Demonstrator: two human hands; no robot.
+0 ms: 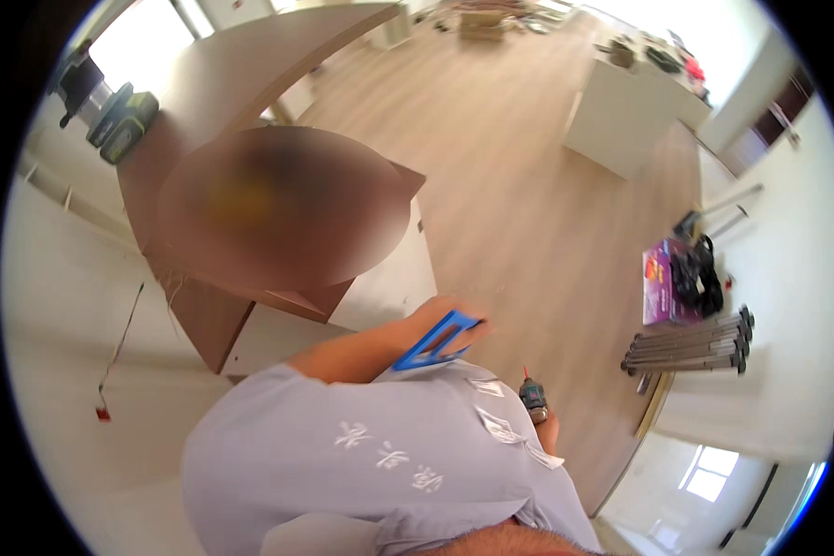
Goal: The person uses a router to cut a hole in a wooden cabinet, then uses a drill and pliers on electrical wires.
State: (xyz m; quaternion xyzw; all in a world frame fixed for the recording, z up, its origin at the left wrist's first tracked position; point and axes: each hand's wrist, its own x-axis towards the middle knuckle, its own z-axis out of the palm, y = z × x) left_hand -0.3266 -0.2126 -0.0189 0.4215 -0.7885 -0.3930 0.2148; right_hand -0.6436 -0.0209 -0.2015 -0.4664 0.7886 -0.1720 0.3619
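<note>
In front of my chest, my left hand (pixel 470 326) grips a flat blue frame (pixel 411 355) with a triangular outline and openings in it, like a set square. The fingers curl around its far end and partly hide it. Low at my right side, my right hand (pixel 549 432) is closed on a small dark teal cordless drill (pixel 533 398). A thin red bit points forward from its nose. Most of the drill's grip is hidden by my hand and shirt.
A brown worktop (pixel 241 69) on white cabinets runs along the left, partly blurred. Green-and-black battery packs (pixel 125 120) sit at its left edge. On the right are a purple box (pixel 660 283), a black bag (pixel 697 278) and folded metal legs (pixel 690 345). A white cabinet (pixel 621 120) stands farther off.
</note>
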